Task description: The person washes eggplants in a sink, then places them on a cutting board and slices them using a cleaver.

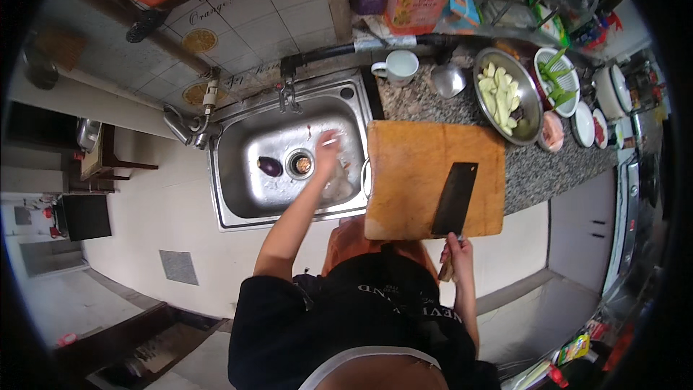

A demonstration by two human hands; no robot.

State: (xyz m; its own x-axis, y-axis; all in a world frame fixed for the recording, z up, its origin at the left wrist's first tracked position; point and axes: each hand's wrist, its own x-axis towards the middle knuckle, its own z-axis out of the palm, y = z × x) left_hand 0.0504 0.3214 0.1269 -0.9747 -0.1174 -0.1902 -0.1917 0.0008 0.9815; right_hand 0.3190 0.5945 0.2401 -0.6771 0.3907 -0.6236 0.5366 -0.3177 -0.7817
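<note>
My right hand (pixel 459 251) is wrapped around the wooden handle of a cleaver (pixel 455 198). The dark, broad blade lies over the right part of a wooden cutting board (pixel 403 180). Over the right side of the steel sink (pixel 253 198) reaches my left hand (pixel 328 153), its fingers smeared by motion, so what they hold, if anything, does not show. Near that hand is a pale, translucent shape (pixel 338 186), too blurred to name. A short purple eggplant piece (pixel 270 167) rests in the basin, left of the drain strainer (pixel 299 165).
A faucet (pixel 290 97) stands behind the sink. Beyond the board are a white mug (pixel 401 67), a ladle (pixel 449 81) and a metal bowl (pixel 531 105) of pale cut pieces. Farther right are a white basket (pixel 570 105) with green peppers and a small bowl of pinkish meat (pixel 551 132).
</note>
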